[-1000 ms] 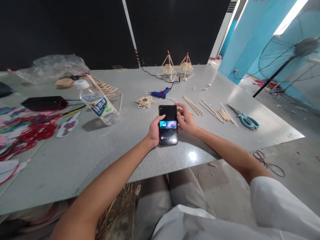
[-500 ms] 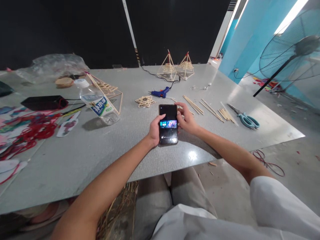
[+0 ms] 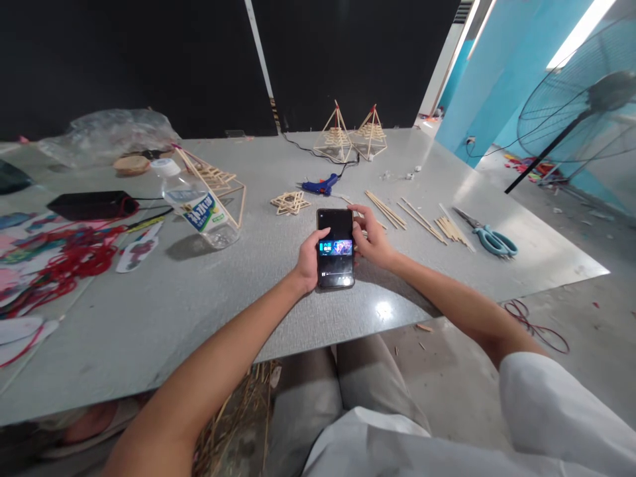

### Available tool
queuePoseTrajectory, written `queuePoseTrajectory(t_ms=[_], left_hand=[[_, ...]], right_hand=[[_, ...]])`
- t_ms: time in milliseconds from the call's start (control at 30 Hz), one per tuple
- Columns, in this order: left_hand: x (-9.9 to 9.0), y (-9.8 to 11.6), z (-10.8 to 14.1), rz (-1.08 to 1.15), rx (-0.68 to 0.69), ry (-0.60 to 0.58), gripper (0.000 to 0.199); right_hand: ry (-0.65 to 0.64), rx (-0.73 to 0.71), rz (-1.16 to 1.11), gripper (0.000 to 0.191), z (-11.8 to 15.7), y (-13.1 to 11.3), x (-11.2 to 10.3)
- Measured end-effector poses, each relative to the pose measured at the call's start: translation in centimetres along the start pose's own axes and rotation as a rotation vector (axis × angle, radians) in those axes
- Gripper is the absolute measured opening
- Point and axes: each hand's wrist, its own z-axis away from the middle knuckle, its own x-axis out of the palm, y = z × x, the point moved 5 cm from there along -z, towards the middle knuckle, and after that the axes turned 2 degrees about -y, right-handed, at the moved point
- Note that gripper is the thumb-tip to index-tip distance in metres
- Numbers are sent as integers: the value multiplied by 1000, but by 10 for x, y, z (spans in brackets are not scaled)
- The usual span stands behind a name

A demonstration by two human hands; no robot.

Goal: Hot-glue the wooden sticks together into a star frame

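A smartphone is held upright above the near part of the grey table, its dark screen lit by a colourful band across the middle. My left hand grips its left side, thumb lying over the screen's edge. At the upper right side, my right hand is closed on the phone, with some fingers hidden behind it. Just beyond the phone lie a small star-shaped stick frame and a blue glue gun. Thin wooden sticks are spread to the right of the hands.
Blue-handled scissors lie at the right. A plastic bottle stands left, before a stick frame. Two stick pyramids stand at the back. Red yarn and a black box occupy the left. A fan stands beyond the table.
Both hands keep the same hold on the phone. The whole view has shifted very slightly; nothing on the table has visibly moved.
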Motion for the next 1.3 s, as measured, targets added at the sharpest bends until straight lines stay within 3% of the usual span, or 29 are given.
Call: queuePoseTrajectory(t_ms=[433, 1300], left_hand=[[6, 2, 4, -5, -5, 18, 55], [0, 0, 1, -14, 4, 0, 58]], right_hand=[[-3, 15, 14, 46, 0, -3, -1], [-24, 13, -45, 49, 0, -2, 1]])
